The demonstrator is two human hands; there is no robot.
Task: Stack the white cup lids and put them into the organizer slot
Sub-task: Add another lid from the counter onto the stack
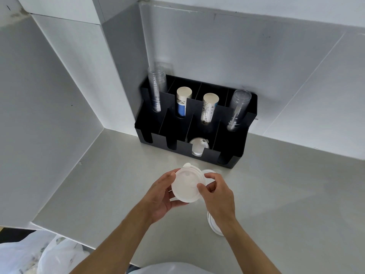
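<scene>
- The left hand cups a small stack of white cup lids from below and from the left, fingers curled under the rim and thumb on the near edge.
- The right hand pinches the right rim of the same stack, thumb and forefinger closed on it, so both hands grip the lids above the bench.
- The stack is held with its flat face tilted up toward the camera; how many lids it holds cannot be told.
- More loose lids lie on the bench just under the right wrist, and another lid edge peeks out beyond the right fingers.
- The black organizer stands at the back of the bench against the wall, straight ahead of the hands and a little to the right.
- Its front row has four notched slots; the third from the left already holds white lids standing on edge, and the other three front slots look empty.
- That slot lies directly beyond the held stack, so the stack would probably have to be turned on edge, disc face toward the person, to drop in.
- Both hands are about equally near that slot.
- The back row holds a stack of clear cups at the left end, two paper cup stacks in the middle, and another clear cup stack at the right end.
</scene>
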